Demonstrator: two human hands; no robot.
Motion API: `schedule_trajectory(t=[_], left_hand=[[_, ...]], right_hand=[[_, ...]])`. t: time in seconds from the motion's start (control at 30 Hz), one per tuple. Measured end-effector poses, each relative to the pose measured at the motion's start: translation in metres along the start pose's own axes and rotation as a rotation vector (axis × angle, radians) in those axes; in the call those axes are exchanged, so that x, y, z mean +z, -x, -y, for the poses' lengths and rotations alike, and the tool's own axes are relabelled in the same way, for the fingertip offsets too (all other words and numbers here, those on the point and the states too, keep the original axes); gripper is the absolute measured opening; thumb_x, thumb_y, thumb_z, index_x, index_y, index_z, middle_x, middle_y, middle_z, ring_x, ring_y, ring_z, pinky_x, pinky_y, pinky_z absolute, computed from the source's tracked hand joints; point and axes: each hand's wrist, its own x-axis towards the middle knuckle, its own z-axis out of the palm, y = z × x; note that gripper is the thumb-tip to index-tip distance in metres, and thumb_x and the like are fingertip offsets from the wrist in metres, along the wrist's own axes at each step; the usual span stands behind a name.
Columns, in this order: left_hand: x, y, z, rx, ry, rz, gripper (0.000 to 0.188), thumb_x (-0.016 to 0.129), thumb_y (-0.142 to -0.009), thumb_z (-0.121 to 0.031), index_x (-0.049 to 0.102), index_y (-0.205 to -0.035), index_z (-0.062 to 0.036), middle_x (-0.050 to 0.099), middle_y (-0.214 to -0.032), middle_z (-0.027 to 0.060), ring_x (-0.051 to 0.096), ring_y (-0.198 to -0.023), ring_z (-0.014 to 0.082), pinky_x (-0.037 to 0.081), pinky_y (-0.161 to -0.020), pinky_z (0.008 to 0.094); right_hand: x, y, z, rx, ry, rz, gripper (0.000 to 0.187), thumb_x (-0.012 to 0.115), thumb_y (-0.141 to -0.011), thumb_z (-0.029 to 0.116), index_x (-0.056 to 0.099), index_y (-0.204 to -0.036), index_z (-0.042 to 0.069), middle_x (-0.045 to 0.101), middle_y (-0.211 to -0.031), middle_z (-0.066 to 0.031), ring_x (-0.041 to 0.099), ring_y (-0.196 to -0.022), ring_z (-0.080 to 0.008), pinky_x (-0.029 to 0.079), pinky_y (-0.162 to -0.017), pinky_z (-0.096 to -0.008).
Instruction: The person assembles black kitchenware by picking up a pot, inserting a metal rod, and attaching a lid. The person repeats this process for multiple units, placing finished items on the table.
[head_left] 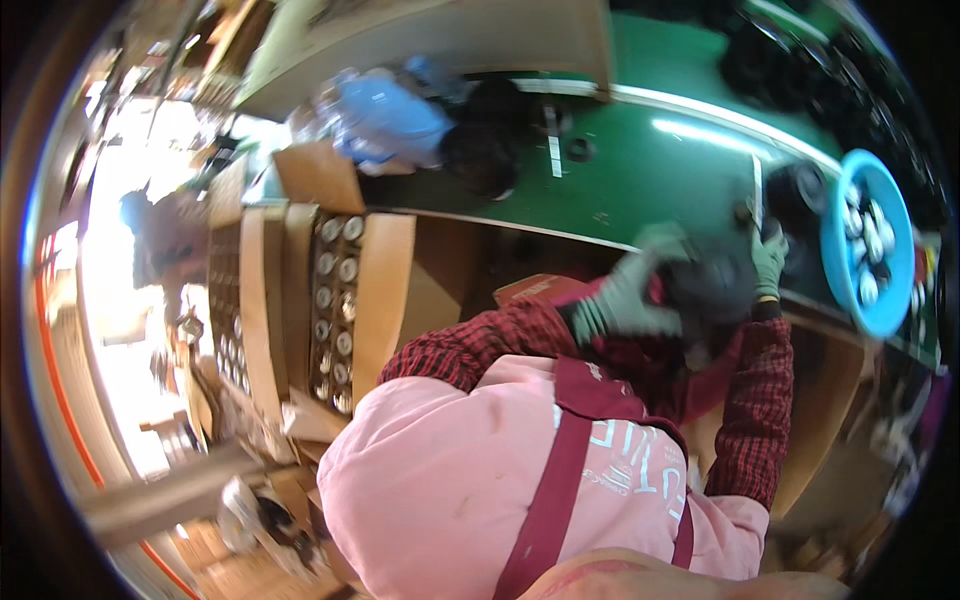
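Note:
My left hand [632, 298], in a grey-green glove, is smeared by motion. Its fingers and thumb spread around the side of a black rounded part [712, 290], held in front of my apron by the table edge. Further right, my gloved right hand [768, 262] is closed at the edge of the green table [640, 190]. Something small and dark shows at its fingertips, but I cannot make out what it is. A thin pale strip [757, 188] stands out just beyond those fingers. Close to them is a black cylindrical part [797, 188].
A light-blue basin [838, 240] holding small white and dark pieces is at the right. Open cartons [385, 300] with rows of round silvery pieces stand at the left. Blue plastic bags [392, 115] lie at the far left of the table; many black parts [800, 70] line the far right.

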Motion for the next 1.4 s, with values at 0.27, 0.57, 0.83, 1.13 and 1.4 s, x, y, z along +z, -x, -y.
schedule_trajectory(t=[0.27, 0.57, 0.83, 1.13, 1.4], left_hand=[[-0.014, -0.065, 0.109, -0.408, 0.25, 0.281, 0.065, 0.049, -0.103, -0.055, 0.044, -0.149, -0.0098, 0.054, -0.142, 0.0107, 0.058, -0.127, 0.028, 0.05, -0.107, 0.0426], [-0.003, -0.084, 0.113, -0.433, -0.052, -0.257, 0.055, 0.062, -0.103, -0.035, 0.047, -0.147, -0.0062, 0.05, -0.144, 0.0114, 0.053, -0.125, 0.0235, 0.048, -0.101, 0.0383], [-0.008, -0.122, 0.068, 0.246, -0.613, 0.132, 0.056, 0.075, -0.084, -0.014, 0.06, -0.138, -0.015, 0.054, -0.143, 0.0122, 0.046, -0.135, 0.0358, 0.036, -0.112, 0.0491], [-0.011, -0.169, 0.11, 0.622, -0.715, 0.593, 0.043, 0.074, -0.08, -0.044, 0.068, -0.114, -0.019, 0.063, -0.125, 0.006, 0.053, -0.132, 0.0312, 0.033, -0.116, 0.0584], [0.028, -0.136, 0.124, 0.599, -0.516, 0.163, 0.039, 0.075, -0.074, -0.054, 0.063, -0.084, -0.0178, 0.061, -0.098, 0.0027, 0.057, -0.108, 0.0297, 0.039, -0.103, 0.0568]], right_hand=[[-0.084, 0.115, 0.068, -0.393, -0.657, 0.088, 0.061, 0.062, -0.098, 0.016, 0.039, -0.152, -0.002, 0.053, -0.143, -0.0223, 0.055, -0.131, -0.0364, 0.045, -0.109, -0.0398], [-0.021, 0.121, 0.098, -0.087, -0.563, -0.063, 0.076, 0.071, -0.09, 0.019, 0.034, -0.154, 0.002, 0.047, -0.146, -0.0221, 0.051, -0.132, -0.037, 0.044, -0.109, -0.0415], [-0.072, 0.092, 0.056, -0.13, -0.763, 0.01, 0.05, 0.063, -0.096, 0.012, 0.05, -0.142, -0.002, 0.06, -0.134, -0.0165, 0.06, -0.123, -0.0239, 0.048, -0.105, -0.034], [-0.17, -0.138, -0.224, -0.389, 0.863, -0.307, 0.052, 0.068, -0.09, 0.031, 0.059, -0.133, 0.003, 0.06, -0.13, -0.028, 0.057, -0.121, -0.0415, 0.042, -0.107, -0.0482], [-0.114, -0.278, -0.331, 0.243, 0.496, -0.094, 0.059, 0.067, -0.092, 0.041, 0.057, -0.133, -0.001, 0.06, -0.132, -0.0277, 0.058, -0.123, -0.0407, 0.043, -0.107, -0.0461]])
